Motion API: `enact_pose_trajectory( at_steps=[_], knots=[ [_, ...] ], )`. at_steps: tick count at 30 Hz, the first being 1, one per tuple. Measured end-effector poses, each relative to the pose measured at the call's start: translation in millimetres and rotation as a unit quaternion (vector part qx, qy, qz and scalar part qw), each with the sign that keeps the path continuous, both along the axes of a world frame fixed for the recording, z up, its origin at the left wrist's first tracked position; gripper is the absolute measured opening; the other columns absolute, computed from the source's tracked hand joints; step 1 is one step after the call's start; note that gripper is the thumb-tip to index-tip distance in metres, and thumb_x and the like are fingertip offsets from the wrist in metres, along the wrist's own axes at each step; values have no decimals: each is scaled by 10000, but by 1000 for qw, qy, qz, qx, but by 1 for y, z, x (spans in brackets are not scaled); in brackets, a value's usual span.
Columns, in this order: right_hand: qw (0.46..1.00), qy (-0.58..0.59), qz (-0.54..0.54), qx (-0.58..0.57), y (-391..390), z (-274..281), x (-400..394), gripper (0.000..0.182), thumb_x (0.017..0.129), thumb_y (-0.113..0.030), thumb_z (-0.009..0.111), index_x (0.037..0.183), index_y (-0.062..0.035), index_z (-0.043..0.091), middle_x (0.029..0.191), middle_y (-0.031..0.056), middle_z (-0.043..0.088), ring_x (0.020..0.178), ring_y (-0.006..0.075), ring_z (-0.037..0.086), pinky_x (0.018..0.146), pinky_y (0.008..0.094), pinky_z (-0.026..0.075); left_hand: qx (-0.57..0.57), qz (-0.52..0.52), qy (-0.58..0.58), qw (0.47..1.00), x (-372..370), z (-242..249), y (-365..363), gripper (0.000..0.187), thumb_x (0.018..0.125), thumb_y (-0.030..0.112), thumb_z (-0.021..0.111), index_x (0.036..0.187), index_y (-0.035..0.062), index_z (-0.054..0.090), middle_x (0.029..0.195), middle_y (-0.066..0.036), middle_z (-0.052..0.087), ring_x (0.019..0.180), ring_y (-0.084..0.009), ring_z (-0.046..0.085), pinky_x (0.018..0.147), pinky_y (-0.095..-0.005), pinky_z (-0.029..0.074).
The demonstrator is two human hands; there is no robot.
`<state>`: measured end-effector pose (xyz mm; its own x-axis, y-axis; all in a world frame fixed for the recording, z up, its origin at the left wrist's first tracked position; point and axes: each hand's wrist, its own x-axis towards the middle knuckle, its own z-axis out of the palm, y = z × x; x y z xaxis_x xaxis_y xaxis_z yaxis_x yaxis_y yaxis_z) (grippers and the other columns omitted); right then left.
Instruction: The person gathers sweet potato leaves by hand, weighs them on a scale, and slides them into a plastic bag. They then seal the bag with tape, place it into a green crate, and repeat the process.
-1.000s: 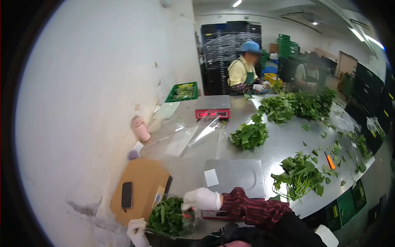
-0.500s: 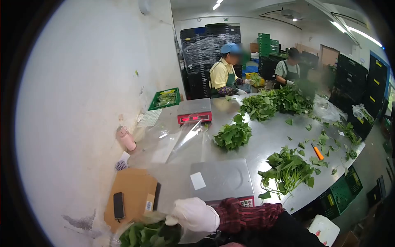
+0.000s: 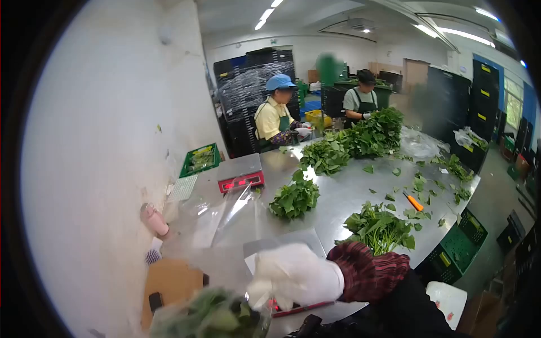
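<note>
Handling bagged greens at the near edge of a steel table

Right hand [image 3: 296, 276], white-gloved, cuffed by a dark red striped sleeve [image 3: 369, 270], reaches across the near scale [image 3: 307, 236]. Fingers bent downward, tips at the upper right edge of a clear bag of leafy greens [image 3: 217, 318]. Blur there; cannot tell whether they pinch the film. Left hand out of view, so its fingers cannot be told.

Bag sits low in view, blurred, overlapping the near end of a cardboard piece [image 3: 169, 279]. Dark phone [image 3: 155, 301] on the cardboard, partly behind the bag.

Steel table [image 3: 346, 194]: loose bundle of greens [image 3: 380, 225], stems toward the sleeve; smaller bunch [image 3: 295, 194] beyond the near scale; orange-handled tool [image 3: 414, 201] among scattered leaves. Flat clear plastic bags [image 3: 222, 217] lie before a far red scale [image 3: 240, 172], its display lit. Pink bottle [image 3: 154, 219] by the wall.

Far side: person in a blue cap [image 3: 273, 115] and person in a dark cap [image 3: 359, 104], near a large heap of greens [image 3: 360, 141].
</note>
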<state>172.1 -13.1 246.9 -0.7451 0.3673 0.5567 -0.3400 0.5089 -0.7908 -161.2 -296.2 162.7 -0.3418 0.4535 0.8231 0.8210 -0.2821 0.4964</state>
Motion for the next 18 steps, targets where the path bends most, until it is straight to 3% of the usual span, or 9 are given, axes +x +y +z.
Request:
enact_pose_trajectory(
  at_steps=[1, 3, 4, 5, 7, 12, 14, 17, 18],
  knots=[
    [997, -24, -5, -76, 7, -1, -2, 121, 865, -165, 589, 820, -56, 616, 701, 45, 573, 541, 140, 559, 473, 241, 432, -129, 179, -28, 975, 8, -3, 13, 485, 894, 298, 529, 1316, 73, 445, 1224, -169, 538, 1088, -330, 526, 934, -390, 396],
    [970, -117, -94, -190, 38, 17, -6, 176, 882, -176, 592, 801, -20, 607, 637, 34, 625, 467, 75, 562, 417, 236, 428, -66, -27, -308, 949, 22, 14, 76, 184, 888, 181, 546, 1021, 61, 503, 955, -75, 539, 879, -190, 513, 858, -342, 424],
    [989, -31, -118, -79, 59, 11, -12, 192, 884, -174, 587, 780, -14, 608, 624, 36, 621, 460, 74, 555, 403, 223, 411, -14, -95, -440, 893, 36, 30, 112, 72, 885, 122, 555, 874, 55, 532, 820, -27, 539, 774, -120, 506, 820, -318, 438],
    [991, 24, -131, -17, 79, 10, -12, 207, 883, -174, 587, 759, -9, 609, 619, 36, 620, 451, 72, 545, 392, 213, 395, -22, -142, -442, 886, 46, 47, 134, 140, 932, 167, 504, 945, 36, 554, 843, -48, 584, 781, -95, 550, 775, -255, 459],
    [981, 98, -158, 57, 109, 25, -8, 236, 878, -173, 592, 718, -1, 608, 615, 35, 619, 429, 65, 521, 372, 197, 365, -3, -225, -378, 898, 40, 67, 179, 209, 955, 198, 461, 974, 13, 556, 877, -55, 588, 897, -125, 550, 863, -278, 413],
    [981, 15, -184, -54, 87, 39, 58, 188, 858, -125, 567, 737, -2, 641, 710, 60, 673, 422, 42, 484, 396, 194, 359, -9, -183, -123, 975, 73, 72, 211, 282, 950, 221, 452, 818, 2, 570, 877, -93, 579, 917, -182, 542, 872, -329, 413],
    [988, -82, -123, -50, 87, -1, 90, 116, 835, -83, 605, 794, -14, 690, 766, 50, 682, 457, 35, 502, 409, 184, 372, -54, -334, -232, 912, 72, 14, 203, 217, 903, 176, 523, 777, 9, 582, 846, -97, 590, 892, -212, 558, 850, -354, 434],
    [978, -148, -143, 17, 99, -119, 106, 54, 771, -69, 691, 822, -50, 694, 733, 65, 671, 654, 164, 632, 613, 281, 497, -189, -245, -167, 936, 98, -78, 200, 109, 787, 40, 596, 697, -10, 632, 796, -130, 651, 885, -249, 607, 828, -335, 464],
    [959, -161, -179, 149, 104, -164, 105, 63, 789, -116, 684, 785, -53, 683, 718, 78, 662, 634, 200, 628, 579, 282, 487, -262, -209, -199, 921, 102, -114, 198, 52, 762, 17, 628, 772, -11, 670, 860, -120, 671, 931, -228, 609, 857, -324, 458]
  ],
)
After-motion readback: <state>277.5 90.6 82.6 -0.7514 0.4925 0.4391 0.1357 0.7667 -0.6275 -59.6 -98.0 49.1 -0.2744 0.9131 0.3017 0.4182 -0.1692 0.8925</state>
